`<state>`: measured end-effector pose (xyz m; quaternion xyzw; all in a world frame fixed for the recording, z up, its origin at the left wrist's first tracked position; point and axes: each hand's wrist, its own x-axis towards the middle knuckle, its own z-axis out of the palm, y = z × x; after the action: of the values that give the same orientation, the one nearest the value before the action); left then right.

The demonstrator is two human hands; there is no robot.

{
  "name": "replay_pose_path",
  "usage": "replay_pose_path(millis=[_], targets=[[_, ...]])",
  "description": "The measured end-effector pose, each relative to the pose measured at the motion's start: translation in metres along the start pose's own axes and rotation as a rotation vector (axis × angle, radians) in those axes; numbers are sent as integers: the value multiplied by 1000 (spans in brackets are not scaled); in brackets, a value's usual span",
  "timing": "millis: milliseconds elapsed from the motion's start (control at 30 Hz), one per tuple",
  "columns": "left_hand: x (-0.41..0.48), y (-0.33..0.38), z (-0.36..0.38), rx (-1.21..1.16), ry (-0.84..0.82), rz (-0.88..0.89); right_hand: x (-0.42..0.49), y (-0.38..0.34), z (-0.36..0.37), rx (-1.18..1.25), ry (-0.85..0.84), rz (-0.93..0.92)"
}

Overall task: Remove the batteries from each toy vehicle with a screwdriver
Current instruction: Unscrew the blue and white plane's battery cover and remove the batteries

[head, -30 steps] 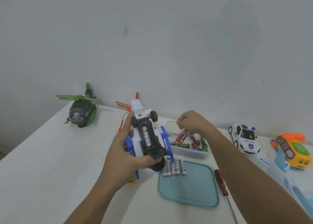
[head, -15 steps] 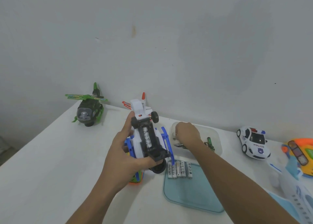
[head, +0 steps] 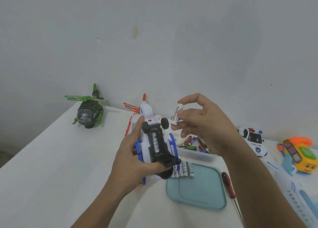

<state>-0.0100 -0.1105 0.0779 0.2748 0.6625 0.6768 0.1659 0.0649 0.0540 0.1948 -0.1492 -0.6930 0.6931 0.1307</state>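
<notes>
Head view: the white battery (head: pixel 175 113) was pinched upright in the right hand (head: pixel 203 122), beside the toy (head: pixel 157 143) gripped by the left hand (head: pixel 130 160).

1. A white surface (head: pixel 51 159) fills the lower part of the view; its left edge runs at a slant toward the far corner.
2. A pale grey-white wall (head: pixel 172 38) rises from the far edge of the surface, with a small brownish stain (head: pixel 136 31) high up and a few faint specks.
3. A teal, translucent lid (head: pixel 197 190) with rounded corners lies flat on the surface.
4. A shallow, clear plastic container (head: pixel 194 154) stands just behind the lid, nearer the wall.
5. A dark strip of floor (head: pixel 5 157) shows past the left edge of the surface.
</notes>
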Motion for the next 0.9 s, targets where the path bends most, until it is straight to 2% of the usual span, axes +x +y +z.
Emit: replay_pose_path(millis=[200,333,633,900], targets=[[2,-1,-10,17,-41,24,-18,-4,41,-665,59,-107],[4,-3,-18,47,-43,35,-13,5,60,-957,76,-92],[14,-7,-39,196,-73,81,-1,14,86,-1024,131,-10],[21,-7,-49,204,-80,104,0,9,93,-1028,147,-35]])
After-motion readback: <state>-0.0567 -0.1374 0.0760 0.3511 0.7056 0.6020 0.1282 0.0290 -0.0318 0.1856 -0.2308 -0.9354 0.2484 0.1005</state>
